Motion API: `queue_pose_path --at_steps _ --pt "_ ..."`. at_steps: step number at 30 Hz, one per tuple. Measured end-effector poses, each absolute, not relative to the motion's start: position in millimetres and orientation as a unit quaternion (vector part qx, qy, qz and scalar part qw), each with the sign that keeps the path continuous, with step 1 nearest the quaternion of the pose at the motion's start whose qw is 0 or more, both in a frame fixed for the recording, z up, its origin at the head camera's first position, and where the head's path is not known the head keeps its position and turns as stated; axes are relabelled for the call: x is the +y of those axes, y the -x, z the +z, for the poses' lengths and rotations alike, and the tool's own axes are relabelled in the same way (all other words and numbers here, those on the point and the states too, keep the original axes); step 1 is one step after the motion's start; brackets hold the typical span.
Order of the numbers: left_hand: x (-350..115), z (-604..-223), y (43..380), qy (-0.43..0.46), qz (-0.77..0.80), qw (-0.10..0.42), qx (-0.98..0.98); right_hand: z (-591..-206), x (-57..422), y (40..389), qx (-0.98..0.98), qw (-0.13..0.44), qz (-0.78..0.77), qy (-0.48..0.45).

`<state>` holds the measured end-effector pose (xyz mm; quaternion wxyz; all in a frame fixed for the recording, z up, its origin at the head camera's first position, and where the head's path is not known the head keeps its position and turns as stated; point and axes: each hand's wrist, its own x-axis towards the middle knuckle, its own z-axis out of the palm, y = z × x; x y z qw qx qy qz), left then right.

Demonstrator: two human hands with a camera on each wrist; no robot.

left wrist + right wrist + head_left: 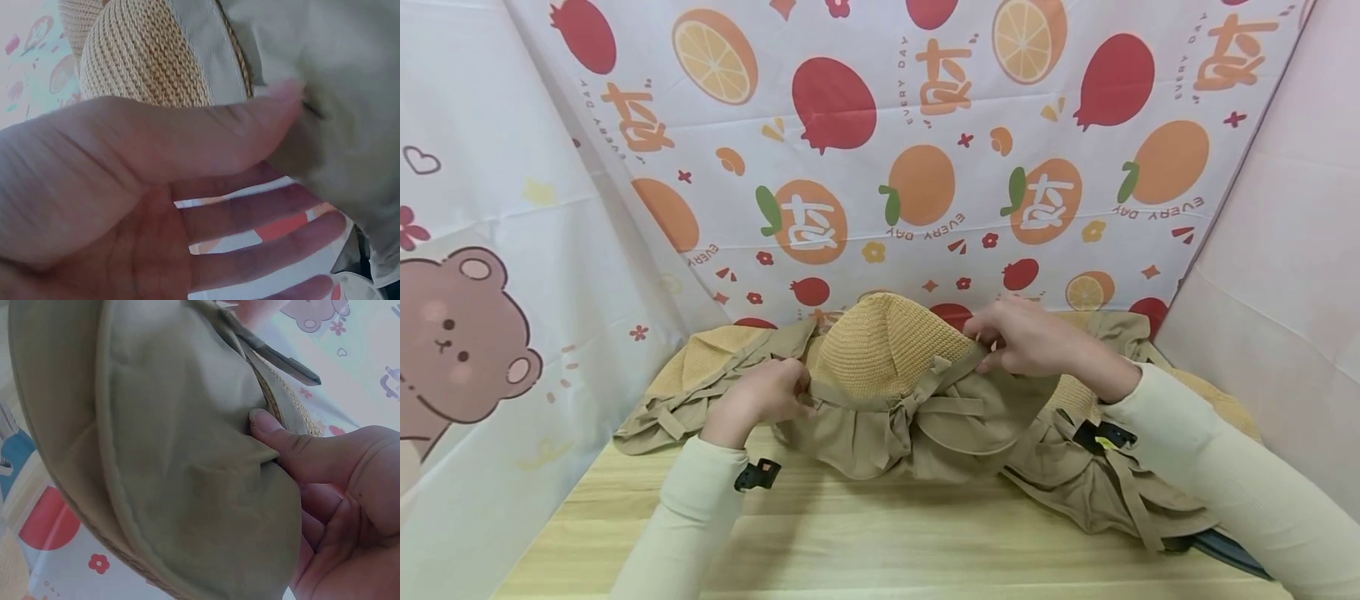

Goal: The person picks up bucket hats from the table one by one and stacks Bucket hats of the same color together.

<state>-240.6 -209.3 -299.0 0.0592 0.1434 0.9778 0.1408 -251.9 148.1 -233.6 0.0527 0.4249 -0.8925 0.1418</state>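
Observation:
A sun hat with a woven straw crown and a wide khaki cloth brim is held between both hands over the table, its bow at the front. My left hand pinches the brim at its left side near the crown; in the left wrist view the thumb lies over the cloth and the other fingers stretch underneath. On the opposite side my right hand grips the brim where it meets the crown. Close up, the right thumb presses on the folded cloth, with the fingertips hidden behind it.
Similar straw-and-khaki hats lie on the wooden table: one hat to the left, another hat to the right, partly under my right forearm. A dark flat item shows below the right one. A fruit-printed curtain hangs behind.

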Motion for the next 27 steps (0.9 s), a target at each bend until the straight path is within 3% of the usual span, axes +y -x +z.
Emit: queue_pose_path --at_steps 8,15,27 --pt "-219.9 -298.0 243.0 -0.185 0.158 0.068 0.967 -245.0 148.2 257.8 -0.899 0.010 0.172 -0.402" --pt "-231.3 -294.9 238.7 -0.178 0.141 0.086 0.970 -264.2 141.9 263.1 -0.919 -0.032 0.164 -0.356" --pt "-240.7 -289.8 226.4 -0.152 0.117 0.138 0.972 -306.2 130.5 274.3 -0.907 -0.122 0.171 -0.366"
